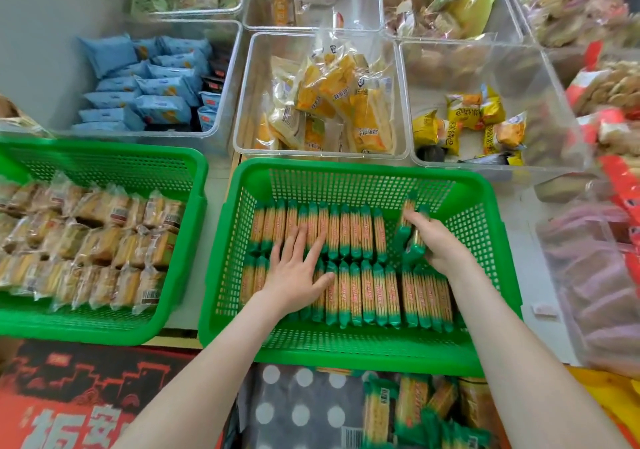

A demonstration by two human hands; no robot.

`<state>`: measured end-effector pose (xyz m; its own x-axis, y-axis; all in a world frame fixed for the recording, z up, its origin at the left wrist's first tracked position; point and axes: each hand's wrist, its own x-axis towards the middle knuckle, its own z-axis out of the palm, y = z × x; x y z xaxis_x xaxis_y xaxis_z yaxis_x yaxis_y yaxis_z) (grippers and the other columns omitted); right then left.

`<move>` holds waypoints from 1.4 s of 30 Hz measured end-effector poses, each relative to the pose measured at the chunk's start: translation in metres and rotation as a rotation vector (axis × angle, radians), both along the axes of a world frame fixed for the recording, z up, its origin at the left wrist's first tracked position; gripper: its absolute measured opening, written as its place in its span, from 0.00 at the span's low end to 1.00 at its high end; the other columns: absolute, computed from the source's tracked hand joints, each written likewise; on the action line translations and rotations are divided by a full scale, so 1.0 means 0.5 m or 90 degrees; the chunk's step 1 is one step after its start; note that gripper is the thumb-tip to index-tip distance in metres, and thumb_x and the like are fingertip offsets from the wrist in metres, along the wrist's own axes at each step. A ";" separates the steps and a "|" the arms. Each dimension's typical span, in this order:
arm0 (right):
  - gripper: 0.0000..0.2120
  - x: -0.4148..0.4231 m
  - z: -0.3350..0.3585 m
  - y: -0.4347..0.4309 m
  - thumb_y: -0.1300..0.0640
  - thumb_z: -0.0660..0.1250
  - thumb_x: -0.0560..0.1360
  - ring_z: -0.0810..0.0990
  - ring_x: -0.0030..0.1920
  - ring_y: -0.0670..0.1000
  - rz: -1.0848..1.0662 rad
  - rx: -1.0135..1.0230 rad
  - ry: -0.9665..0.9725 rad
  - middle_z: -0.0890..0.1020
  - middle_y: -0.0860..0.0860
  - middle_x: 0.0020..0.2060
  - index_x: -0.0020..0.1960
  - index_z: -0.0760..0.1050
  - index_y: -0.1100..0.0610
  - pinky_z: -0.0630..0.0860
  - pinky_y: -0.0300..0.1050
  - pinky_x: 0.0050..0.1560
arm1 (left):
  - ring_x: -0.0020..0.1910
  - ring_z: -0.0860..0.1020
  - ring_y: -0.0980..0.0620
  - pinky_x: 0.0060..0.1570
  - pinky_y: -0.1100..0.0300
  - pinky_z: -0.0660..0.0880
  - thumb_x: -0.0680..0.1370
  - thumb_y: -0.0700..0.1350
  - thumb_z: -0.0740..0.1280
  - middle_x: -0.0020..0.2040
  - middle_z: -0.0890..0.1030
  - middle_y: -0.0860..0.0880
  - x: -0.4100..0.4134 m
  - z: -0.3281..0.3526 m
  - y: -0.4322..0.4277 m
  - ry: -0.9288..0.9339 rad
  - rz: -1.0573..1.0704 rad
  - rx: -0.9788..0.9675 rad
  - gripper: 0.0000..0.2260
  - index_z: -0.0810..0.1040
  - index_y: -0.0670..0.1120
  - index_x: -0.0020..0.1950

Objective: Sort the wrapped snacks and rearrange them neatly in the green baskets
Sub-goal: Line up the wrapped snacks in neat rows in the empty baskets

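- Loose biscuit packs with green ends lie heaped on a spotted cloth closest to the person, probably stock waiting to be sorted.
- The middle green basket holds two rows of packs, side by side.
- The left hand lies flat, fingers straight and spread over both rows, seemingly bracing them against toppling.
- The right hand grasps a few tilted packs at the back row's right end; they lean under its curled fingers, just beside the row they should join.
- A second green basket on the left holds clear-wrapped cakes in rows.
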<state>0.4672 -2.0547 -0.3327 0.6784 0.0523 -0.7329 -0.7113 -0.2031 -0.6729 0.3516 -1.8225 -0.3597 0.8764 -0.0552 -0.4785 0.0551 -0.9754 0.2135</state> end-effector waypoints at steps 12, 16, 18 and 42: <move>0.41 -0.021 0.008 0.052 0.36 0.59 0.77 0.48 0.77 0.56 0.240 -0.104 0.004 0.45 0.52 0.78 0.79 0.43 0.52 0.48 0.57 0.74 | 0.72 0.25 0.49 0.68 0.49 0.26 0.78 0.69 0.43 0.73 0.26 0.46 -0.005 0.009 -0.004 -0.021 -0.007 0.016 0.34 0.28 0.57 0.73; 0.37 -0.020 0.018 0.033 0.53 0.60 0.79 0.53 0.76 0.58 0.248 -0.088 0.007 0.48 0.55 0.78 0.78 0.38 0.48 0.52 0.59 0.73 | 0.71 0.25 0.49 0.68 0.49 0.26 0.78 0.69 0.42 0.74 0.26 0.46 -0.007 0.006 -0.001 -0.021 -0.020 0.018 0.33 0.27 0.56 0.73; 0.40 -0.019 0.033 0.028 0.53 0.65 0.77 0.70 0.66 0.59 0.242 -0.144 -0.033 0.63 0.61 0.71 0.77 0.41 0.49 0.64 0.56 0.66 | 0.71 0.24 0.49 0.68 0.49 0.26 0.77 0.69 0.41 0.73 0.26 0.46 -0.006 0.004 -0.001 -0.023 -0.023 0.018 0.33 0.27 0.57 0.73; 0.34 -0.067 0.023 0.045 0.44 0.56 0.82 0.64 0.73 0.59 0.346 -0.337 -0.136 0.58 0.56 0.76 0.79 0.42 0.52 0.62 0.51 0.70 | 0.70 0.23 0.49 0.68 0.47 0.26 0.76 0.72 0.45 0.72 0.23 0.46 0.000 -0.006 0.007 -0.009 -0.040 -0.008 0.37 0.26 0.56 0.72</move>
<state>0.4336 -2.0320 -0.3214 0.7871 0.0979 -0.6090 -0.2859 -0.8170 -0.5008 0.3516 -1.8188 -0.3626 0.8777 -0.1162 -0.4649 -0.0092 -0.9741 0.2261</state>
